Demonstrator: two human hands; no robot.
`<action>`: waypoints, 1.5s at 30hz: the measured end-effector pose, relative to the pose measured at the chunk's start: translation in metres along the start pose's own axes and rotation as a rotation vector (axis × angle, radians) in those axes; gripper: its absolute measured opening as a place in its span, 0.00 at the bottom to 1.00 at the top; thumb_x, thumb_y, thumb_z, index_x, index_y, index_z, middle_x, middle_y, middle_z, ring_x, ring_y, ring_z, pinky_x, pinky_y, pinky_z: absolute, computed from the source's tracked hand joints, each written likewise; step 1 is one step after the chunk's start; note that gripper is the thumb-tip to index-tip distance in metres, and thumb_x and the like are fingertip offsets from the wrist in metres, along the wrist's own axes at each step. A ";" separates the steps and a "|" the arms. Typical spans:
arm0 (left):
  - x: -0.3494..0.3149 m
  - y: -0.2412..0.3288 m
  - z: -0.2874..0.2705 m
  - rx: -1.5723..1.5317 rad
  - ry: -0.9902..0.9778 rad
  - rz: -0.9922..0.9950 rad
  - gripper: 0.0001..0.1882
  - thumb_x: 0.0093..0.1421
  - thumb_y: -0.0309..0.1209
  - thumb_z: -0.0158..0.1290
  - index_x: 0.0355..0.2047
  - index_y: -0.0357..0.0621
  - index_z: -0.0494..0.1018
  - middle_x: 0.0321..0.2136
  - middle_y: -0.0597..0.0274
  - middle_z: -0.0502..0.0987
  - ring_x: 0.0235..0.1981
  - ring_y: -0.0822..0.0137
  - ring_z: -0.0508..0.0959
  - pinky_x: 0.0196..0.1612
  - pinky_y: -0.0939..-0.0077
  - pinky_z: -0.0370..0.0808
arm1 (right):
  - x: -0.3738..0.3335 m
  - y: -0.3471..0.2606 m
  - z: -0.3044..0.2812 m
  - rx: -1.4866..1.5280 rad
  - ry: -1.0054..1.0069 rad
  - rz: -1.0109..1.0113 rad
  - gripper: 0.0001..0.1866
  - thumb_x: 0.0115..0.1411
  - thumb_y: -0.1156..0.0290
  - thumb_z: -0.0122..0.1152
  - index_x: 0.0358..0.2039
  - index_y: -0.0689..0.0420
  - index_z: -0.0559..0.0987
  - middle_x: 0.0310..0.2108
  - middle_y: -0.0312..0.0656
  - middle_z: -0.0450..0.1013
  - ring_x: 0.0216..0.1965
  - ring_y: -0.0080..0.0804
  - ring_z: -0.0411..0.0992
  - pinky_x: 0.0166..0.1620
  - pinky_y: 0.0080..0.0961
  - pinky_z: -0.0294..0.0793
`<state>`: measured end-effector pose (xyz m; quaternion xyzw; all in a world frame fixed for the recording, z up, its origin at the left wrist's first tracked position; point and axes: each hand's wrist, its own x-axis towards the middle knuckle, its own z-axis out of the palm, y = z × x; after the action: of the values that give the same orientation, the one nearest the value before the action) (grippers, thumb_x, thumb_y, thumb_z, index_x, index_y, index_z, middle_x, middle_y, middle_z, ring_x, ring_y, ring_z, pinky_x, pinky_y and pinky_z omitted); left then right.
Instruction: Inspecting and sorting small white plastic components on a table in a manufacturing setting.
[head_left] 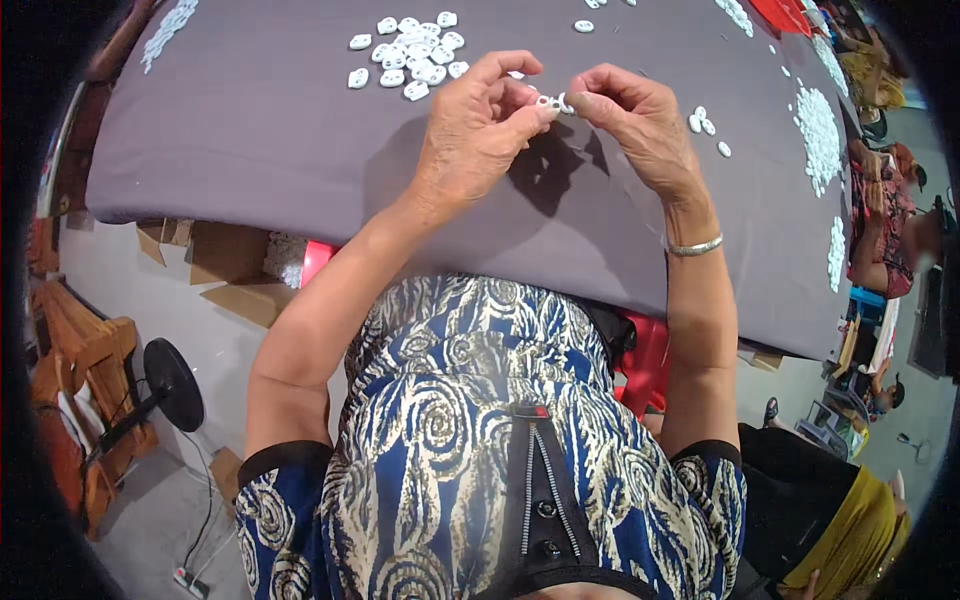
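Over the grey cloth-covered table, my left hand [470, 130] pinches a small white plastic piece with round holes [545, 101] between thumb and fingertips. My right hand [645, 120], wearing a silver bangle at the wrist, is closed at the fingertips on a small white curved piece [567, 104]. The two pieces meet or nearly touch; I cannot tell whether they are joined. Beyond my left hand lies a loose pile of white oval two-holed pieces [410, 55]. Several smaller white oval pieces [702, 124] rest to the right of my right hand.
A heap of tiny white parts [820, 140] spreads along the table's right side, with a red bag [780, 14] at the far right. Cardboard boxes [225, 255] stand under the table's left edge. A black round-based stand [172, 385] is at the left. Other people sit at the right.
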<state>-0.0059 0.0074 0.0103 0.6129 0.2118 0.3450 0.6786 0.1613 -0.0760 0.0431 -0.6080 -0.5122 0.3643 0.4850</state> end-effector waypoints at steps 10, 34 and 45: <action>-0.004 0.000 -0.002 0.040 -0.001 0.019 0.13 0.57 0.22 0.53 0.43 0.38 0.69 0.25 0.68 0.72 0.24 0.80 0.72 0.28 0.86 0.71 | -0.002 0.006 0.015 -0.133 0.010 -0.103 0.07 0.59 0.70 0.58 0.31 0.61 0.76 0.22 0.28 0.68 0.26 0.13 0.63 0.29 0.14 0.65; -0.003 0.002 -0.012 -0.100 -0.124 -0.028 0.14 0.59 0.23 0.52 0.46 0.37 0.69 0.29 0.63 0.75 0.29 0.76 0.76 0.32 0.84 0.75 | -0.001 0.003 0.007 0.007 -0.126 -0.075 0.08 0.59 0.69 0.59 0.34 0.61 0.78 0.27 0.28 0.72 0.30 0.13 0.66 0.32 0.12 0.66; -0.005 0.006 -0.012 -0.412 -0.246 -0.298 0.29 0.58 0.26 0.56 0.56 0.34 0.55 0.34 0.54 0.75 0.32 0.68 0.78 0.33 0.79 0.77 | -0.004 0.005 0.008 0.186 -0.203 0.078 0.11 0.59 0.67 0.59 0.40 0.59 0.78 0.29 0.28 0.73 0.31 0.13 0.68 0.35 0.12 0.67</action>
<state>-0.0192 0.0127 0.0139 0.4612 0.1409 0.2005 0.8528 0.1544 -0.0785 0.0355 -0.5399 -0.4988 0.4883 0.4705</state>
